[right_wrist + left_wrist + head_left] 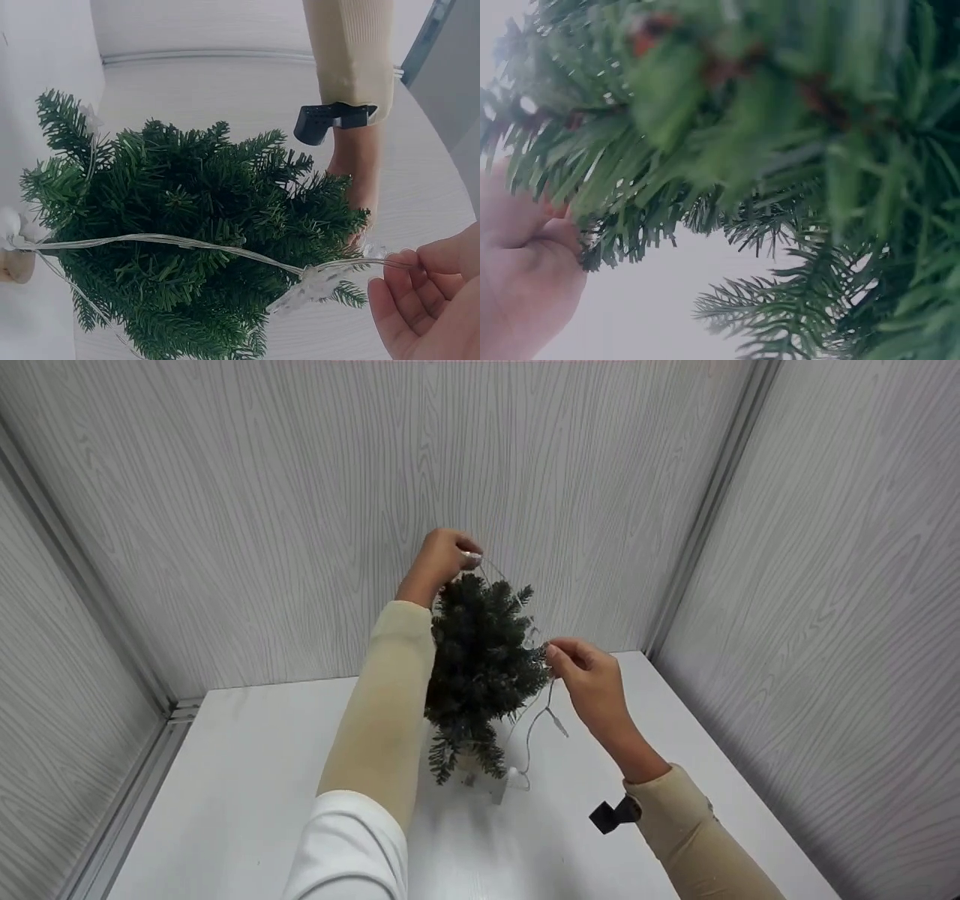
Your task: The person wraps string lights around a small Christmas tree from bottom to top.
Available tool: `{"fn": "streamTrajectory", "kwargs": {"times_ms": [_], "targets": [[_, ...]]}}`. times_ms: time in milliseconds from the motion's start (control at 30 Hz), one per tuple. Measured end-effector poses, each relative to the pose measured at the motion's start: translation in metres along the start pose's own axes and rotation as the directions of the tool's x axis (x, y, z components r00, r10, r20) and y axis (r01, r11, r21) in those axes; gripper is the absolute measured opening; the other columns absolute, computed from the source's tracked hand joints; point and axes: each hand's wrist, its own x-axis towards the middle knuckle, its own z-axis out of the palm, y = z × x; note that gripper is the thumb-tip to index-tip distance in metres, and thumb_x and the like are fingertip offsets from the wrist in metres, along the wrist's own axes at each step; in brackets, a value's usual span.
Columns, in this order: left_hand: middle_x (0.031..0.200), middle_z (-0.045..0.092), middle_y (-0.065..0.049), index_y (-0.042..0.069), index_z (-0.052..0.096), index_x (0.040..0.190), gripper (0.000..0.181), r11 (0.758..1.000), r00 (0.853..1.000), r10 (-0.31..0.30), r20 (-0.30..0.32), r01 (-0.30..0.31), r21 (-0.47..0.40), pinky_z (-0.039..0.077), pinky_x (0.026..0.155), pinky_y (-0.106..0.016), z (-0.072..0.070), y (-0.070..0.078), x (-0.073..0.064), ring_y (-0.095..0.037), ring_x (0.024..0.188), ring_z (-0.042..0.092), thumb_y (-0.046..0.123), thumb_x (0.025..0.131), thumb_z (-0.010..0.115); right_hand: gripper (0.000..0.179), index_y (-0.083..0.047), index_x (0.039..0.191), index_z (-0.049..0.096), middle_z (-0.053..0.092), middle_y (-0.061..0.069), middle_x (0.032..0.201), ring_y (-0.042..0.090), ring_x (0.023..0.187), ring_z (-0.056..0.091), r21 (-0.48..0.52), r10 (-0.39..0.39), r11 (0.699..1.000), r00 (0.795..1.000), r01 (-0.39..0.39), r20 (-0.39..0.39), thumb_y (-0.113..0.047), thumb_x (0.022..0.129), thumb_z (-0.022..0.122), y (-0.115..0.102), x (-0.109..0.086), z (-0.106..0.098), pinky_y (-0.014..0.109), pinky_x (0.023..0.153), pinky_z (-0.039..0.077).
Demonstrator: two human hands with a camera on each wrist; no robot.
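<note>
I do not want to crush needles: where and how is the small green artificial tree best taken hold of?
Probably grip the green tree at its tan base, from the person's near side: two low branches part there, while thin pale wire hangs at the right.

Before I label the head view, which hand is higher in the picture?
The left hand, at the top edge of the tree; the right hand is lower, at the tree's right edge.

Rough, matt, plastic-looking needles [180, 202] cover the tree [480, 660]; its wire [172, 239] looks like smooth, clear, glossy plastic. The worktop [247, 765] is smooth with a soft sheen. Beyond its back edge stands a matt, wood-grained panel [315, 510], metal-looking strips [709, 510] near the back corners. Sleeves [352, 45] are ribbed cloth.
</note>
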Motion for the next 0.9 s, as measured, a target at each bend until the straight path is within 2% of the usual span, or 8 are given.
{"fn": "streamTrajectory", "kwargs": {"times_ms": [167, 400, 500, 600, 733, 800, 900], "targets": [[0.123, 0.061, -0.004, 0.013, 0.067, 0.118, 0.024, 0.999, 1.0, 0.025, 0.002, -0.025, -0.035, 0.048, 0.076, -0.031, -0.009, -0.01, -0.004, -0.015, 0.108, 0.06, 0.016, 0.094, 0.062, 0.02, 0.004, 0.107, 0.068, 0.065, 0.013, 0.087, 0.037, 0.083, 0.061, 0.032, 0.001, 0.999, 1.0, -0.001, -0.001, -0.009, 0.096, 0.058, 0.003, 0.004, 0.005, 0.024, 0.07, 0.05], [0.118, 0.064, -0.002, 0.015, 0.068, 0.116, 0.023, 0.985, 0.989, 0.132, -0.059, -0.138, -0.102, 0.049, 0.089, -0.032, -0.016, -0.02, -0.016, -0.013, 0.107, 0.06, 0.019, 0.094, 0.063, 0.021, 0.004, 0.109, 0.067, 0.065, 0.024, 0.093, 0.032, 0.082, 0.061, 0.044, 0.008, 0.999, 1.0, -0.008, -0.001, -0.01, 0.096, 0.059, 0.005, 0.007, 0.005, 0.023, 0.07, 0.05], [0.117, 0.065, -0.003, 0.014, 0.069, 0.115, 0.023, 0.966, 0.977, 0.196, -0.088, -0.208, -0.157, 0.049, 0.09, -0.032, -0.017, -0.021, -0.026, -0.013, 0.105, 0.061, 0.02, 0.093, 0.064, 0.022, 0.005, 0.11, 0.067, 0.065, 0.023, 0.094, 0.029, 0.082, 0.061, 0.049, 0.007, 0.999, 1.0, -0.007, -0.001, -0.01, 0.096, 0.058, 0.005, 0.007, 0.005, 0.026, 0.072, 0.051], [0.116, 0.066, -0.006, 0.012, 0.069, 0.114, 0.023, 0.936, 0.96, 0.26, -0.107, -0.278, -0.215, 0.049, 0.092, -0.034, -0.016, -0.021, -0.039, -0.014, 0.103, 0.063, 0.02, 0.092, 0.066, 0.024, 0.006, 0.111, 0.065, 0.065, 0.023, 0.097, 0.036, 0.087, 0.061, 0.066, 0.006, 0.998, 1.0, -0.006, 0.007, -0.01, 0.096, 0.058, 0.006, 0.007, 0.005, 0.037, 0.077, 0.052], [0.116, 0.066, -0.011, 0.008, 0.068, 0.115, 0.025, 0.909, 0.941, 0.319, -0.116, -0.338, -0.244, 0.048, 0.094, -0.037, -0.012, -0.01, -0.068, -0.017, 0.103, 0.063, 0.017, 0.092, 0.065, 0.025, 0.008, 0.113, 0.064, 0.064, 0.026, 0.099, 0.04, 0.09, 0.06, 0.087, 0.013, 0.996, 1.0, -0.014, 0.017, -0.01, 0.097, 0.057, 0.007, 0.008, 0.006, 0.046, 0.081, 0.05], [0.114, 0.066, -0.013, 0.006, 0.068, 0.115, 0.025, 0.898, 0.929, 0.35, -0.123, -0.37, -0.24, 0.049, 0.091, -0.037, -0.007, -0.004, -0.081, -0.017, 0.102, 0.063, 0.016, 0.092, 0.065, 0.026, 0.007, 0.114, 0.064, 0.063, 0.026, 0.1, 0.037, 0.09, 0.06, 0.089, 0.023, 0.996, 1.0, -0.024, 0.016, -0.011, 0.097, 0.057, 0.007, 0.008, 0.007, 0.043, 0.08, 0.051], [0.11, 0.066, -0.011, 0.005, 0.069, 0.112, 0.023, 0.88, 0.91, 0.388, -0.147, -0.413, -0.233, 0.052, 0.086, -0.034, 0.009, -0.002, -0.09, -0.017, 0.098, 0.063, 0.015, 0.09, 0.067, 0.024, 0.005, 0.113, 0.064, 0.063, 0.024, 0.097, 0.028, 0.085, 0.06, 0.087, 0.024, 0.996, 1.0, -0.025, 0.014, -0.012, 0.097, 0.057, 0.007, 0.008, 0.007, 0.037, 0.077, 0.051]]}}
